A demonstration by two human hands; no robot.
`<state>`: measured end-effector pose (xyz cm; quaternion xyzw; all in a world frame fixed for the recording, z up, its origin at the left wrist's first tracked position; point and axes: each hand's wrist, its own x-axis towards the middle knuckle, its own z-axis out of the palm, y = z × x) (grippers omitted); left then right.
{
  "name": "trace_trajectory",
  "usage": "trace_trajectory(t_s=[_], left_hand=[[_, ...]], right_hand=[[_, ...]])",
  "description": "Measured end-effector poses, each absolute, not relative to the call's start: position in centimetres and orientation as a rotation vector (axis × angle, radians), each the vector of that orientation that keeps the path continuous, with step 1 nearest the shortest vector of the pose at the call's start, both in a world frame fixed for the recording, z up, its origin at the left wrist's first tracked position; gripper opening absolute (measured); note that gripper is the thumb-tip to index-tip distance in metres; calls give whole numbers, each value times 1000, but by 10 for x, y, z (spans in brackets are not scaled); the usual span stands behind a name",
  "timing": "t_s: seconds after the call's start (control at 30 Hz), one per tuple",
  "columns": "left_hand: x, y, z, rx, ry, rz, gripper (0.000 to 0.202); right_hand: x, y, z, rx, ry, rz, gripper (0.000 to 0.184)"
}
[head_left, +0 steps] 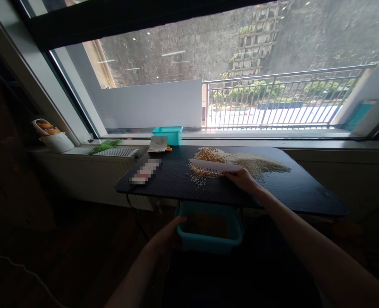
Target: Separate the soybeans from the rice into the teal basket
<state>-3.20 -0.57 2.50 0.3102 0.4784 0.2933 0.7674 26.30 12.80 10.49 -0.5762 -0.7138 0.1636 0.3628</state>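
Observation:
My left hand (173, 231) grips the left rim of a teal plastic tub (208, 247), which sits just below the table's front edge. A layer of brownish grain (207, 226) lies inside it, dim in the shade. Over the tabletop, my right hand (240, 177) is closed on the right end of a long pale strip (208, 164) with a row of slots along its lower side. The strip stands across a pile of yellow corn kernels (208, 154). Beside them, to the right, spreads a heap of white rice-like grain (260, 163). A few white grains (199, 181) are scattered in front of the strip.
The dark table (305, 188) stands against the window. A second teal tub (173, 135) and a paper packet (158, 144) are at its back left. A blurred-out flat object (145, 172) lies at left. A green cloth (107, 146) and white pot (58, 142) rest beyond.

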Motion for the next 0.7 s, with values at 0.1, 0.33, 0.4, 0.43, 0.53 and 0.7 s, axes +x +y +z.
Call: trace_trajectory(t_s=[0.1, 0.33, 0.4, 0.43, 0.53, 0.7], left_hand=[[-31, -6, 25, 661, 1043, 631, 62], [-31, -6, 27, 648, 1047, 631, 63], [-29, -6, 29, 646, 1054, 643, 63], [-28, -5, 31, 642, 1060, 648, 63], [-21, -4, 38, 611, 1049, 648, 61], [-18, -4, 48, 560, 994, 629, 59]], right_hand=[[264, 125, 104, -1486, -1833, 424, 48], [263, 119, 106, -1490, -1795, 464, 47], [261, 117, 108, -1490, -1755, 460, 47], [260, 115, 109, -1487, -1731, 455, 47], [266, 103, 115, -1466, -1678, 447, 45], [300, 63, 117, -1556, -1641, 397, 40]])
